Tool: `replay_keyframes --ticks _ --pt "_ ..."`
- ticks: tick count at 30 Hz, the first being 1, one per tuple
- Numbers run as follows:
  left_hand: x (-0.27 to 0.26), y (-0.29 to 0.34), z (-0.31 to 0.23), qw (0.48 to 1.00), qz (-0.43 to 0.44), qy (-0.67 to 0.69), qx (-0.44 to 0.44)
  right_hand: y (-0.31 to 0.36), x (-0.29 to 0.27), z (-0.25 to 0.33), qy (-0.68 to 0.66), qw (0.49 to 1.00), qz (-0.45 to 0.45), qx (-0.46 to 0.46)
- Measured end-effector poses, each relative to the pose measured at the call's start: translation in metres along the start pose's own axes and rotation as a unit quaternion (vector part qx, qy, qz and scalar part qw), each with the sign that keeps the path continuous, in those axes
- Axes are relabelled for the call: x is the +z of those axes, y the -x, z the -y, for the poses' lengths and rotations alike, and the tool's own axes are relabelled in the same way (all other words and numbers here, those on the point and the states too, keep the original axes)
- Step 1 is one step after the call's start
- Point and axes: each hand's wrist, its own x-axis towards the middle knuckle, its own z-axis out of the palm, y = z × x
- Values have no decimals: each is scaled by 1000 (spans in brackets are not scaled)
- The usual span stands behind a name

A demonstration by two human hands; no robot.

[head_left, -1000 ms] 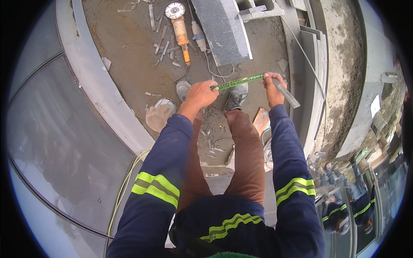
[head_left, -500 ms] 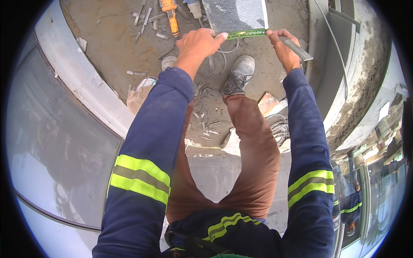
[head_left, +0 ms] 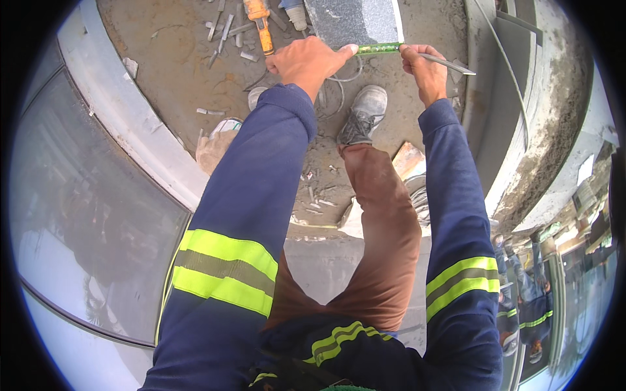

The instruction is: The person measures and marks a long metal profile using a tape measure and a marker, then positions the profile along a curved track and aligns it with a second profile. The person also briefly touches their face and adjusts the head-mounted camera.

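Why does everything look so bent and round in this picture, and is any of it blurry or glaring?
Head view: the fisheye lens bows the grey curb near the black rim. Even daylight, no harsh glare. Both hands, left and right, and the green level look sharp. The glass panel at left shows hazy reflections.

A single head-worn fisheye view looks steeply down along the person's own body, so the dark blue sleeves with yellow reflective bands rise from the lower edge towards the left hand (head_left: pixel 306 62) and right hand (head_left: pixel 427 68) near the top. It sits close to the torso and arms, while the dusty brown concrete floor (head_left: pixel 176 72) and the grey worn shoe (head_left: pixel 364 114) lie farther below. Straight edges such as the pale grey curved stone kerb (head_left: pixel 124 124) bend near the rim, and the right margin is probably a reflective panel, too warped to read.
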Motion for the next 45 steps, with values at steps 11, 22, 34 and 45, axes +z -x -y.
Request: replay_keyframes --ticks 11,22,34,45 --pt "-1 1 -13 999 18 -15 -28 5 3 2 21 1000 5 -7" --pt "2 2 -19 999 25 -22 -39 3 4 -4 13 1000 7 -4" --pt "-4 1 -17 998 50 6 -34 8 -2 0 -29 999 24 -20" --pt "5 -11 0 997 -71 38 10 -6 5 8 59 995 -1 -84"
